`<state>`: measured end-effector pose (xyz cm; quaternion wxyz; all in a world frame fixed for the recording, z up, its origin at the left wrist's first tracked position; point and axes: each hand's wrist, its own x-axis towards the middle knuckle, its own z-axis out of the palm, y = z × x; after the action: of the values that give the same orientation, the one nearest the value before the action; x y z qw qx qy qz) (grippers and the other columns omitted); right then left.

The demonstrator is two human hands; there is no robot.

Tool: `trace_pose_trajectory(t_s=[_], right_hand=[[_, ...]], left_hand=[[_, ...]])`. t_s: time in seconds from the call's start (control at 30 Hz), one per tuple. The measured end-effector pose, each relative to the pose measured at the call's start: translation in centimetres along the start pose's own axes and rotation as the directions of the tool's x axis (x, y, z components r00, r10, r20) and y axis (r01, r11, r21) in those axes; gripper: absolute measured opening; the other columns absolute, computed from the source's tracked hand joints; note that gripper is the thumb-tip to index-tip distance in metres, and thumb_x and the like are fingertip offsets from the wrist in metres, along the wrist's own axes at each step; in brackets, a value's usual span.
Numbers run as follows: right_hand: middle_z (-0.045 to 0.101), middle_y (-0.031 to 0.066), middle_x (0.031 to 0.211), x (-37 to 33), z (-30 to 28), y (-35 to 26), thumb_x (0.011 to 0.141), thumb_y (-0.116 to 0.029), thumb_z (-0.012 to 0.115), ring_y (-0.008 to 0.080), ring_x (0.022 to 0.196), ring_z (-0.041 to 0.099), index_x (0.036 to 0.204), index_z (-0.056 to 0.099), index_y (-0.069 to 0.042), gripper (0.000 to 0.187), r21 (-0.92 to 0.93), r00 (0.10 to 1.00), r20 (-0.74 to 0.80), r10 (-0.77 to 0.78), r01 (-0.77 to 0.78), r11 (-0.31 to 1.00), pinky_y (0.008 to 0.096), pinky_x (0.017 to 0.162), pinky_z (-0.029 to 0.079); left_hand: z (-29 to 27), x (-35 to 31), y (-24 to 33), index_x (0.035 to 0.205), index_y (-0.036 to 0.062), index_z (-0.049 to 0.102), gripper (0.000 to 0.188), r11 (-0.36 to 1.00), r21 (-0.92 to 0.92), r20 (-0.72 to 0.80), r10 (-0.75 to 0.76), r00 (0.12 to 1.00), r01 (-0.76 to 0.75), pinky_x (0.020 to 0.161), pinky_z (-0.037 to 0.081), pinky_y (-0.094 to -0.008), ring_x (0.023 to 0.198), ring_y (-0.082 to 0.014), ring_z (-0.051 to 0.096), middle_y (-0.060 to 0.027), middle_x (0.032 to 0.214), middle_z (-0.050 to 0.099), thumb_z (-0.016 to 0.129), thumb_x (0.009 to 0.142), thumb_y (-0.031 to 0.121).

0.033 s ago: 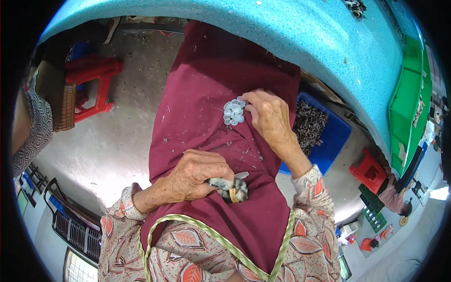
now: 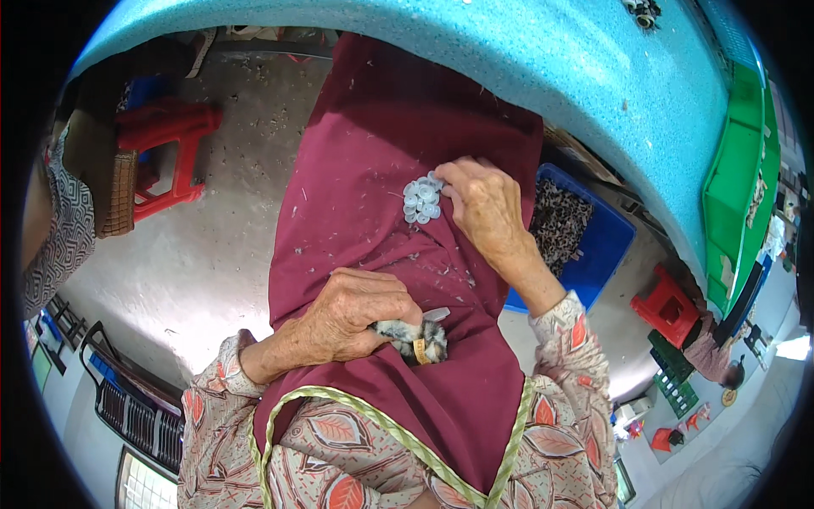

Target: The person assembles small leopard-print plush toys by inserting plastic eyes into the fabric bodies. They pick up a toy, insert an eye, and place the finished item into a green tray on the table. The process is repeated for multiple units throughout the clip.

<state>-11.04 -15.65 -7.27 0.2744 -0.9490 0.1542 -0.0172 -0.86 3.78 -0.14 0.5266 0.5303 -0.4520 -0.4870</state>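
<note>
In my lap, my left hand [image 2: 365, 316] is closed around a small furry black-and-white piece [image 2: 433, 343]. A tan label [image 2: 420, 350] is on the fur, and a clear plastic tab [image 2: 437, 315] shows beside it. Further forward, my right hand [image 2: 486, 202] bends over the edge of a small heap of translucent round plastic discs [image 2: 421, 201]. Its fingers are curled together, with the tips at the heap's right side; whether a disc is between them is hidden. The heap lies on the maroon apron [image 2: 356, 204] spread over my legs, with bits of fluff around.
A blue speckled tabletop [image 2: 543, 59] curves across the front. Right of my knees stands a blue bin [image 2: 606, 246] with black-and-white furry pieces [image 2: 560, 222]. Red stools [image 2: 182, 161] are on the left and right; a green tray [image 2: 733, 204] is at far right.
My right hand shifts very slightly at the heap of discs. My left hand keeps its hold on the furry piece.
</note>
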Motion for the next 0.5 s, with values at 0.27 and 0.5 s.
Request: trace_pose_trajectory(t_s=[0.27,0.5], right_hand=[[0.061,0.0090,0.073,-0.3,-0.6,-0.1,0.071,-0.001,0.066,0.0260,0.069,0.062,0.083,0.065,-0.007,0.013,0.289,0.992,-0.122,0.023,0.014,0.957,0.0367,0.057,0.050],[0.060,-0.0015,0.072,-4.2,-3.5,-8.7,0.081,0.003,0.065,0.0029,0.064,0.055,0.088,0.063,0.001,0.007,0.846,0.840,0.489,0.235,-0.523,0.109,0.0191,0.057,0.048]], left_hand=[[0.6,-1.3,-0.6,0.078,0.0019,0.065,0.017,0.986,0.045,-0.137,0.166,0.976,-0.161,0.053,0.048,-0.0318,0.059,-0.0217,0.061,-0.0077,0.069,0.063,0.065,0.061,-0.001],[0.2,-2.7,-0.2,0.077,0.0010,0.067,0.016,0.928,0.218,-0.143,0.337,0.931,-0.303,0.048,0.048,-0.0311,0.059,-0.0219,0.060,-0.0077,0.068,0.060,0.065,0.061,0.002]])
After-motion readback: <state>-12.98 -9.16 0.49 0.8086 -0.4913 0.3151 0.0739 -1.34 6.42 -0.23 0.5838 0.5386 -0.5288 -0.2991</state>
